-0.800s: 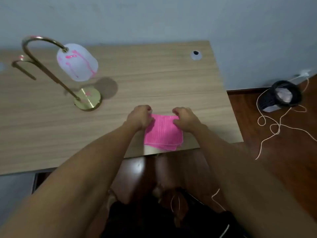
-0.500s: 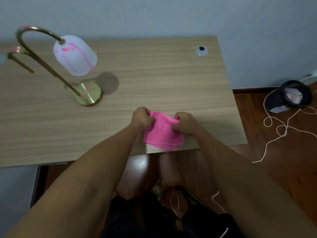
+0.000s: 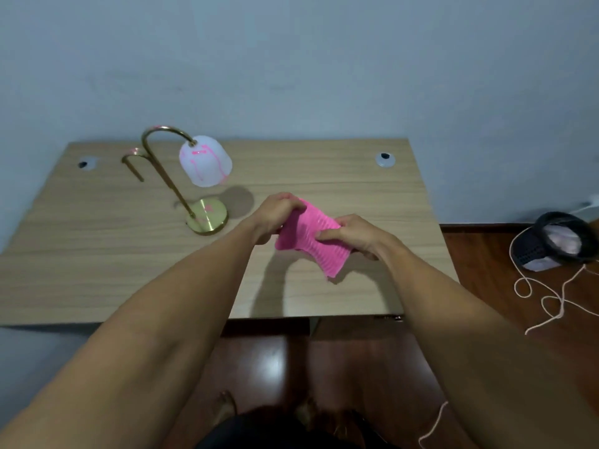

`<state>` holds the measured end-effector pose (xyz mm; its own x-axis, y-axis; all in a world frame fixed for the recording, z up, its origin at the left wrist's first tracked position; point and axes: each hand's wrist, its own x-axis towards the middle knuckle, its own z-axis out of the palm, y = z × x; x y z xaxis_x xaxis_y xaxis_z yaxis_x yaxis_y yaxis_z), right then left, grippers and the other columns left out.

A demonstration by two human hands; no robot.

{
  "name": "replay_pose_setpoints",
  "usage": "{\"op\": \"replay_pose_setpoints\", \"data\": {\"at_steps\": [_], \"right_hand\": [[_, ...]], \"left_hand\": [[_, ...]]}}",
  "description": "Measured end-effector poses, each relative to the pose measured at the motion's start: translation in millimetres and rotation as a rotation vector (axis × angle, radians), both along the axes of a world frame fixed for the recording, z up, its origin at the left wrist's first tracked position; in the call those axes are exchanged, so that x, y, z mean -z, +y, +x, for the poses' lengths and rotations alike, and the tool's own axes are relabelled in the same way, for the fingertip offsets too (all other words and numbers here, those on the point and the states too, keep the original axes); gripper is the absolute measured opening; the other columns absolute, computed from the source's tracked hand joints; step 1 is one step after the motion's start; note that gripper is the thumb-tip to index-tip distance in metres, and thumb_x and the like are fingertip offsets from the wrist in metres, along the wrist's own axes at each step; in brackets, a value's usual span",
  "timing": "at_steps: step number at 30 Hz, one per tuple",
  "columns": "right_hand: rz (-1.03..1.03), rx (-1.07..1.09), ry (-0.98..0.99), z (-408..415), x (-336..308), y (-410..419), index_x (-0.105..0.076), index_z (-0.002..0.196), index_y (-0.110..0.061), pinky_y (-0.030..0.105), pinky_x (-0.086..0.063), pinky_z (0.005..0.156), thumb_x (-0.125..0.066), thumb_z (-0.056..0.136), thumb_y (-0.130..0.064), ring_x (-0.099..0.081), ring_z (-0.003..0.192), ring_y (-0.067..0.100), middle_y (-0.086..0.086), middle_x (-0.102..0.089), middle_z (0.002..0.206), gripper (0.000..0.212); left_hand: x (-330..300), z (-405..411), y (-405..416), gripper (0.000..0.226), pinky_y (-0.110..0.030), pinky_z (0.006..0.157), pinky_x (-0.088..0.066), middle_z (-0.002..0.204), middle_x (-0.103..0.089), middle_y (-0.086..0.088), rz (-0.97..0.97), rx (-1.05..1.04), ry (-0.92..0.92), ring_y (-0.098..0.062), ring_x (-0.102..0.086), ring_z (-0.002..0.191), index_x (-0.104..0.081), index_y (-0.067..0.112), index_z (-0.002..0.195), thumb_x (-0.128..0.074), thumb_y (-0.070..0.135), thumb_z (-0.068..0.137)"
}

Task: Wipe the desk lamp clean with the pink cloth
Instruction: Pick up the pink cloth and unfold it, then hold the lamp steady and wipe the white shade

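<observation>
1. I see the left hand [image 3: 275, 218] and right hand [image 3: 351, 233] with fingers clamped on the pink cloth [image 3: 311, 238], held above the table [image 3: 324, 183].
2. The desk lamp [image 3: 194, 176], pink-streaked, stands left of the hands, apart.

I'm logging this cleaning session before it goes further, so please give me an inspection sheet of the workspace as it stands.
Surface: wooden desk, two cable grommets at the back.
Job's things: desk lamp upright at the left, pink streaks on its white shade and gold base; pink cloth held above the desk.
Clutter: nothing seen on the desk.
Grippers: left hand and right hand both grip the cloth.
Cables: pale cord looped on the floor.
Surroundings: black bin at the right, plain wall.
</observation>
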<state>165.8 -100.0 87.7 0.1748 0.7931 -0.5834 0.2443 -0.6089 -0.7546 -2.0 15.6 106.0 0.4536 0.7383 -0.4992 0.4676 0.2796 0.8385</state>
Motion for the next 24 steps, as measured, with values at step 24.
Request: {"op": "replay_pose_setpoints", "data": {"at_steps": [24], "right_hand": [[0.423, 0.499, -0.178, -158.5, -115.0, 134.7, -0.066, 0.081, -0.016, 0.056, -0.06, 0.087, -0.047, 0.095, -0.025, -0.073, 0.093, 0.035, 0.019, -0.076, 0.1, 0.026]], "left_hand": [[-131.7, -202.0, 139.8, 0.03, -0.036, 0.095, -0.054, 0.111, -0.072, 0.001, 0.832, -0.163, 0.012, -0.02, -0.067, 0.098, -0.07, 0.018, 0.117, -0.059, 0.025, 0.089]]}}
